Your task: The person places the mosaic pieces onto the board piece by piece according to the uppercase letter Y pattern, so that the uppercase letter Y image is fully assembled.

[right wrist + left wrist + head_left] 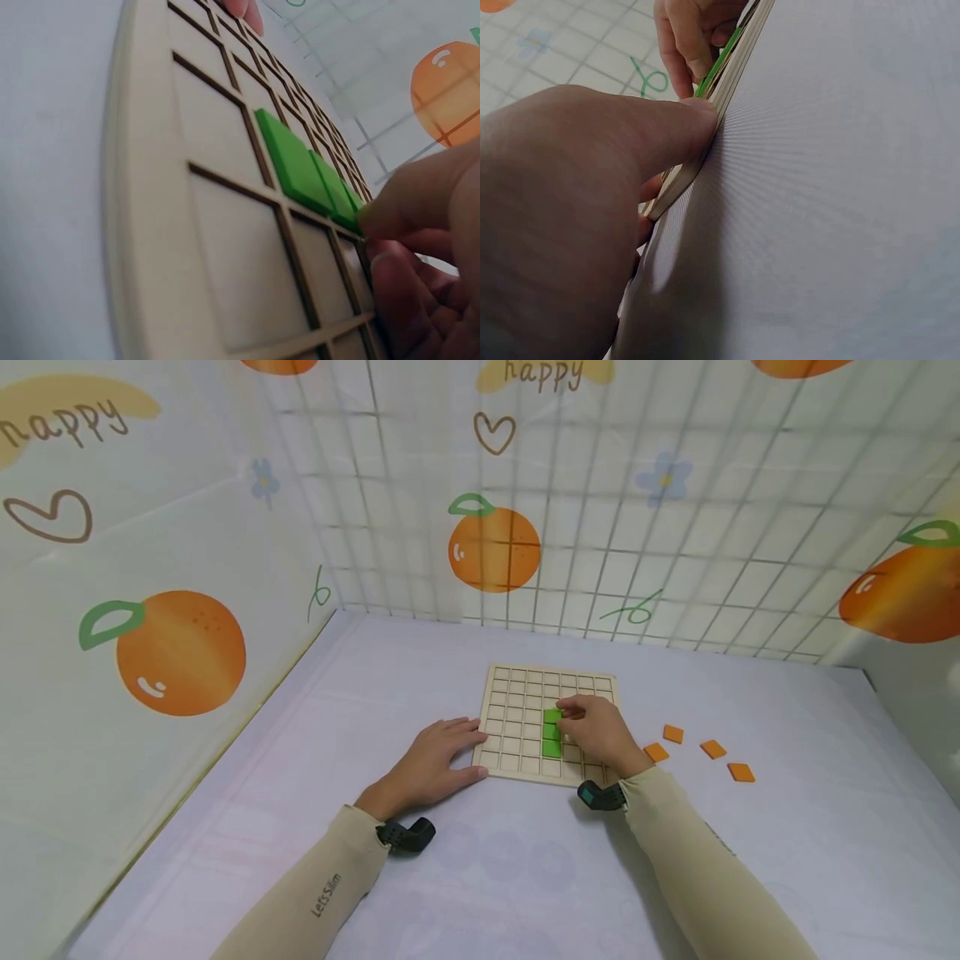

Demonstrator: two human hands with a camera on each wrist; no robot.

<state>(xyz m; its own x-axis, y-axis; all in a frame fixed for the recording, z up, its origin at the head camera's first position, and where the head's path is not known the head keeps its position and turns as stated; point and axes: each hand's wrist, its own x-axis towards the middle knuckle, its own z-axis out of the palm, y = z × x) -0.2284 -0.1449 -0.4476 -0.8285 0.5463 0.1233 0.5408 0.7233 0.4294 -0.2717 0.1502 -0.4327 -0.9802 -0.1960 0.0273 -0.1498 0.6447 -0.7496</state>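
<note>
A square wooden grid board (517, 763) lies on the table. Three green square tiles (552, 749) sit in a column within its cells; the right wrist view shows the green tiles (292, 166) in a row. My right hand (597, 727) is over the board, thumb and fingertips pinching the farthest green tile (552, 716), partly covered by the fingers. My left hand (431, 764) rests against the board's left edge, fingers extended, the thumb on the near left corner. In the left wrist view the left thumb (667, 124) touches the board's edge (676, 184).
Several orange square tiles (713, 749) lie scattered on the table right of the board, one close to the right wrist. A white table cover (495, 877) spreads all round. Printed sheeting (420, 527) over a wire grid stands behind, with another sheeted wall (60, 710) on the left.
</note>
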